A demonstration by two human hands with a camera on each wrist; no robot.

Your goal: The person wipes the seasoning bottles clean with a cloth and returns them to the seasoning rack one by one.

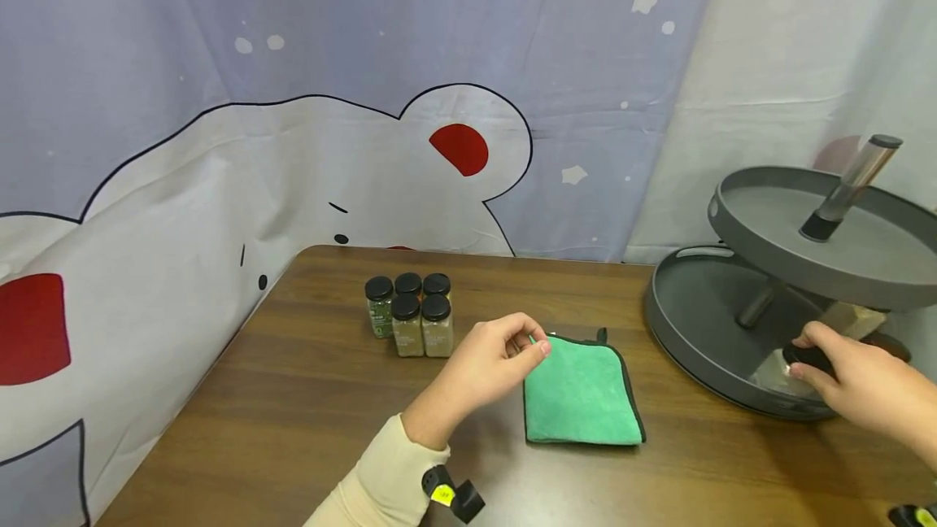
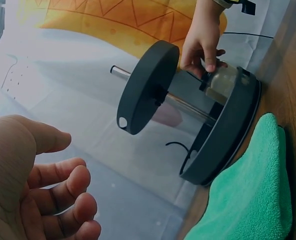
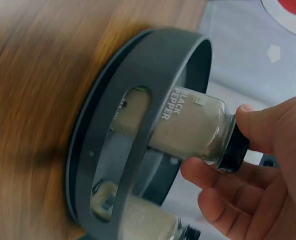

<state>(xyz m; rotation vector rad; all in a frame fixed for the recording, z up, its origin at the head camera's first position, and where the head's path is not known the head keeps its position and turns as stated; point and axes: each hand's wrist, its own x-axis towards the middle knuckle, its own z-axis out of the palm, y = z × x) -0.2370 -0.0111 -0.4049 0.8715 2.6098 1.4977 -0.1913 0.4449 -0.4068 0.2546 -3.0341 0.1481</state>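
Observation:
My right hand (image 1: 856,376) pinches the black cap of a clear jar (image 3: 188,125) marked BLACK PEPPER. The jar's lower part is inside the rim of the lower tray (image 1: 677,356) of a grey two-tier stand. Another jar (image 3: 148,220) stands beside it in that tray, partly behind the wall. Over the left edge of a folded green cloth (image 1: 581,393) hovers my left hand (image 1: 486,364), fingers loosely bent. Nothing shows between those fingers in the left wrist view.
Several black-capped spice jars (image 1: 422,324) stand grouped on the wooden table (image 1: 293,397), left of the cloth. The stand's upper tray (image 1: 761,254) overhangs the lower one, with a metal pole (image 1: 856,181) rising through it. A patterned curtain (image 1: 366,39) hangs behind.

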